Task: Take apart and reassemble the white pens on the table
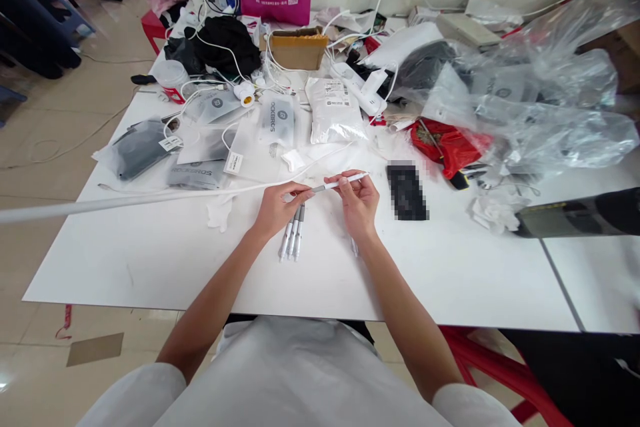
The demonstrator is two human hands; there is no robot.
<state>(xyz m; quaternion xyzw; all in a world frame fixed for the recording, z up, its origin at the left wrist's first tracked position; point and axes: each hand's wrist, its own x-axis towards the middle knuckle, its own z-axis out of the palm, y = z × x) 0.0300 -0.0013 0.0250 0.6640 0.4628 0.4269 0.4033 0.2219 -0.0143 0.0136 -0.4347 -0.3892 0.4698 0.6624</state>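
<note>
Both hands hold a white pen with a grey grip (357,177) above the table. My left hand (283,207) pinches its grey end between thumb and fingers. On the white barrel, my right hand (359,203) is closed with thumb and fingertips. I cannot tell whether the grey part and the barrel are fully joined. Several similar white-and-grey pens (291,240) lie side by side on the table just below my left hand. Under my right wrist, the end of another slim item (355,248) shows, mostly hidden.
A white cable (150,202) crosses in front, left of my hands. A blurred black rectangle (407,190) lies to the right. Grey packets (197,173), a white parcel (335,110), a red bag (450,147) and clear plastic (555,127) crowd the back of the white table (450,273).
</note>
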